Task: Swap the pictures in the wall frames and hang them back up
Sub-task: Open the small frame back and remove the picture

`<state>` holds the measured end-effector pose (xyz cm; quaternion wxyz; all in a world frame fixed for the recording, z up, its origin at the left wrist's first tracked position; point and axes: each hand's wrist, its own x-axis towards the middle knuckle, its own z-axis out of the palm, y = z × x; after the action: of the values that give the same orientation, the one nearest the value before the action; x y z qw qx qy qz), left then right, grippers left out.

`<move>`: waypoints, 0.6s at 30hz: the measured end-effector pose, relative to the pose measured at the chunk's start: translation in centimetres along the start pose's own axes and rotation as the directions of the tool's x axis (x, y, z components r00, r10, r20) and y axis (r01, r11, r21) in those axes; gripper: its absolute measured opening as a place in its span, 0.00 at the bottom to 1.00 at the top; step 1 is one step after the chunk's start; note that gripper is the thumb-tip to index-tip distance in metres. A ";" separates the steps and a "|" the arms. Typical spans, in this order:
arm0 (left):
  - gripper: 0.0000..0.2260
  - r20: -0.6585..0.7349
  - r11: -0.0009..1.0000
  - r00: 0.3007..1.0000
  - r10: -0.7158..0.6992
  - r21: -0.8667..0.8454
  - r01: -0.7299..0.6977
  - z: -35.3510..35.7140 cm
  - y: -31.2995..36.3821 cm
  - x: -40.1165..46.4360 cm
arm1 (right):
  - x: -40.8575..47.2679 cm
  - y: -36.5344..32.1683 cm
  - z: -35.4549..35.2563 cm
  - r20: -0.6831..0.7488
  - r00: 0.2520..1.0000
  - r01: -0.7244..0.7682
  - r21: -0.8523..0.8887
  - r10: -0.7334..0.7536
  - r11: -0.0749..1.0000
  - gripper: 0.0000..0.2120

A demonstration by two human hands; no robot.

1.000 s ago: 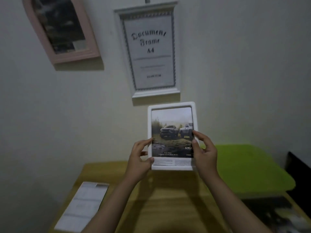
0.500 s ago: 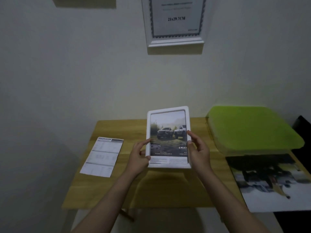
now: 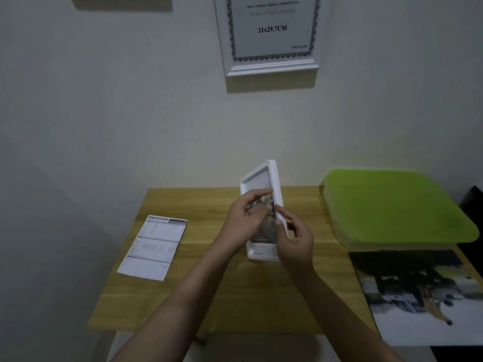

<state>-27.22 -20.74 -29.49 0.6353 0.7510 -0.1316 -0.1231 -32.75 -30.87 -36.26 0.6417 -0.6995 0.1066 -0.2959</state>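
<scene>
A small white picture frame (image 3: 261, 178) with a car picture in it is held upright over the wooden table (image 3: 209, 296), turned so its face points left. My right hand (image 3: 294, 241) grips its right edge. My left hand (image 3: 243, 220) reaches across the front, fingers curled over the picture. A larger white document frame (image 3: 271, 66) hangs on the wall above; only its lower part shows. A loose spec sheet (image 3: 154, 246) lies flat at the table's left. A larger dark print (image 3: 423, 296) lies at the right.
A green lidded box (image 3: 392, 207) sits at the table's back right, against the wall. The print overhangs the table's right front corner. A dark object (image 3: 473, 202) stands at the far right edge.
The small frame has been turned from facing me to edge-on, facing left. My left hand moved from the frame's left edge onto the picture. The view tilted down from the wall earlier.
</scene>
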 end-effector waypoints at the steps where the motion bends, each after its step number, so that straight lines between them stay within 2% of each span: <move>1: 0.12 0.003 1.000 1.000 -0.008 0.004 0.008 0.2 0.5 0.4 | 0.1 -0.2 0.1 0.001 1.000 0.024 -0.009 -0.024 1.000 0.13; 4: 0.11 -0.040 0.999 0.999 -0.032 0.009 0.033 0.5 1.0 1.3 | 0.2 -0.6 0.5 0.004 1.000 0.019 -0.007 -0.019 1.000 0.11; 9: 0.10 -0.138 0.997 0.990 -0.041 -0.072 0.031 0.4 1.3 1.1 | 0.0 -1.4 1.1 0.038 0.998 -0.059 0.072 0.056 0.996 0.14; 12: 0.11 -0.195 0.994 0.981 -0.021 -0.106 0.000 0.2 2.0 0.4 | -0.5 -2.3 1.4 0.109 0.994 -0.032 0.084 0.023 0.996 0.14; 18: 0.15 -0.298 0.998 0.954 0.044 -0.019 -0.052 -1.7 1.9 -0.5 | -0.8 -2.8 1.5 0.216 0.976 0.009 0.114 -0.034 0.993 0.13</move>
<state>-27.21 -19.34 -27.29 0.6607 0.7489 -0.0513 0.0048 -33.19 -28.81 -33.78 0.6846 -0.6916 0.0114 -0.2301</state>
